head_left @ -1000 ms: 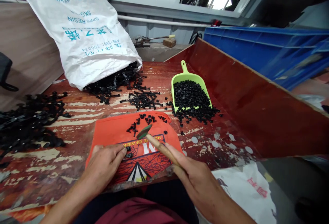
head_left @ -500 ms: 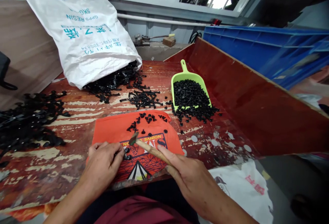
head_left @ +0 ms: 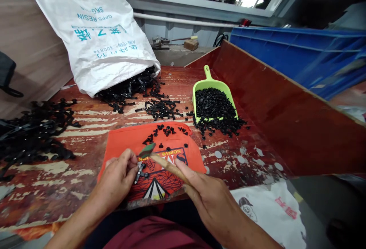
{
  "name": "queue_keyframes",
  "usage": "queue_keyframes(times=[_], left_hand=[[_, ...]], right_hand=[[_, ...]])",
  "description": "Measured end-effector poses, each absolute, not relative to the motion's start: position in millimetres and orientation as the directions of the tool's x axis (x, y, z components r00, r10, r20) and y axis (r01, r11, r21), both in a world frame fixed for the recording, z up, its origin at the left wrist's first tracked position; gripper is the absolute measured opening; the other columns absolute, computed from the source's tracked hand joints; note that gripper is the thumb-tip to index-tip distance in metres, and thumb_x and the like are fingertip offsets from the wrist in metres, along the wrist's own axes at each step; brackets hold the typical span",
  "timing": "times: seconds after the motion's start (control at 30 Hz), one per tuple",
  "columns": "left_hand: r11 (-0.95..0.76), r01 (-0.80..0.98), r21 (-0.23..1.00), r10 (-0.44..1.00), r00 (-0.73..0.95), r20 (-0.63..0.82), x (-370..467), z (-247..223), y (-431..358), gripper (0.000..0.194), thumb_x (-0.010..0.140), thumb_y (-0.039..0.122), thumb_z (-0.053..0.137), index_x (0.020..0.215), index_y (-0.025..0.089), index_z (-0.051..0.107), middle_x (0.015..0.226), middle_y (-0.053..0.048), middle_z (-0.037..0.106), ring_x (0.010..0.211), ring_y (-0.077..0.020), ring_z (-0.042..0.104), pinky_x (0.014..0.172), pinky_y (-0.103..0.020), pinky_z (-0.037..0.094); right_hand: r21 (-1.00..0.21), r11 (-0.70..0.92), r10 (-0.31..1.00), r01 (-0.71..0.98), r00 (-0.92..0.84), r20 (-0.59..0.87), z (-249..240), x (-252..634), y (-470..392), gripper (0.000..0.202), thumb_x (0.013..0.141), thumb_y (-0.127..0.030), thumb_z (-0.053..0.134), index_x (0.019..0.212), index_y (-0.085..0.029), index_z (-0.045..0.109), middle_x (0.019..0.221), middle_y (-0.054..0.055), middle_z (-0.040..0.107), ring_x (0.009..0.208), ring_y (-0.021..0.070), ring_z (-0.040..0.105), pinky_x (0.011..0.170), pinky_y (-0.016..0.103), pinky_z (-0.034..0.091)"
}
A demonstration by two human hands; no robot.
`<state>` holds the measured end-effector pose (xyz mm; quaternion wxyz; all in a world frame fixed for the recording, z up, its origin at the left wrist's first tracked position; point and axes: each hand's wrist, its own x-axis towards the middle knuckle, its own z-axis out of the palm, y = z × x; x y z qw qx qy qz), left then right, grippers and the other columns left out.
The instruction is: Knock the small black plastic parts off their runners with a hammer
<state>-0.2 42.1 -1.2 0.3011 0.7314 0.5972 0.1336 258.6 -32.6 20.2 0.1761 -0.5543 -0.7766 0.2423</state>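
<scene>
My right hand (head_left: pixel 204 192) is wrapped round the wooden handle of a small hammer (head_left: pixel 167 166). The hammer's head, greenish on one face, is raised just beside my left fingertips. My left hand (head_left: pixel 118 174) is closed in a pinch at one end of a black plastic part (head_left: pixel 140 173) with round knobs; its fingers hide some of that part. Beneath both hands lies an orange printed cloth (head_left: pixel 120 138). Several loose black plastic pieces (head_left: pixel 167 130) are scattered over its far half.
A lime-green dustpan (head_left: pixel 208 74) heaped with small black pieces stands right of the cloth. Black parts spill from a white sack (head_left: pixel 105 47); another black pile (head_left: pixel 37 134) lies left. A red-brown board (head_left: pixel 271 104) and blue crate (head_left: pixel 300 55) bound the right side.
My left hand has lifted and turned slightly, showing more of the black part. The hammer head has tilted, so its green face shows. The whole view has shifted a little.
</scene>
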Motion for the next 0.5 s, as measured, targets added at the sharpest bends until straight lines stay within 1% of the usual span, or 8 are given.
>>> queue_keyframes(times=[0.13, 0.27, 0.37, 0.43, 0.5], left_hand=[[-0.109, 0.784, 0.611, 0.954, 0.255, -0.157, -2, -5, 43, 0.007, 0.087, 0.029, 0.043, 0.081, 0.027, 0.039, 0.07, 0.002, 0.06, 0.069, -0.0207, 0.059, 0.069, -0.031, 0.04], [-0.125, 0.778, 0.616, 0.951, 0.27, -0.149, -3, -8, 42, 0.007, 0.088, 0.029, 0.043, 0.082, 0.027, 0.039, 0.072, 0.002, 0.061, 0.07, -0.0203, 0.06, 0.07, -0.03, 0.04], [-0.117, 0.76, 0.64, 0.95, 0.272, -0.15, -4, -10, 43, 0.005, 0.088, 0.028, 0.045, 0.085, 0.026, 0.041, 0.074, 0.002, 0.062, 0.071, -0.0198, 0.06, 0.07, -0.03, 0.041], [-0.093, 0.736, 0.671, 0.952, 0.262, -0.155, -6, -11, 43, 0.004, 0.087, 0.028, 0.046, 0.088, 0.026, 0.043, 0.074, 0.002, 0.062, 0.071, -0.0189, 0.06, 0.069, -0.029, 0.042], [-0.046, 0.682, 0.73, 0.966, 0.215, -0.141, -11, -11, 45, 0.006, 0.088, 0.029, 0.047, 0.093, 0.025, 0.046, 0.074, 0.003, 0.06, 0.07, -0.0175, 0.059, 0.067, -0.027, 0.043]], right_hand=[[-0.573, 0.259, 0.938, 0.778, -0.345, -0.045, 19, 256, -31, 0.06, 0.096, -0.014, 0.042, 0.151, -0.035, 0.033, 0.109, 0.002, 0.074, 0.089, 0.0191, 0.072, 0.077, 0.029, 0.057], [-0.595, 0.276, 0.945, 0.754, -0.328, 0.023, 17, 256, -33, 0.06, 0.098, -0.015, 0.04, 0.154, -0.032, 0.028, 0.114, 0.005, 0.072, 0.094, 0.02, 0.071, 0.08, 0.03, 0.057], [-0.608, 0.248, 0.943, 0.755, -0.332, -0.027, 13, 254, -34, 0.06, 0.096, -0.014, 0.044, 0.152, -0.032, 0.031, 0.111, 0.004, 0.073, 0.093, 0.0198, 0.071, 0.08, 0.03, 0.057], [-0.639, 0.208, 0.945, 0.74, -0.321, -0.064, 13, 256, -33, 0.059, 0.096, -0.014, 0.044, 0.151, -0.033, 0.034, 0.116, 0.003, 0.072, 0.095, 0.0193, 0.071, 0.083, 0.03, 0.056], [-0.684, 0.164, 0.963, 0.711, -0.266, -0.046, 14, 262, -31, 0.055, 0.099, -0.017, 0.041, 0.151, -0.033, 0.033, 0.125, 0.004, 0.068, 0.101, 0.0197, 0.07, 0.088, 0.032, 0.055]])
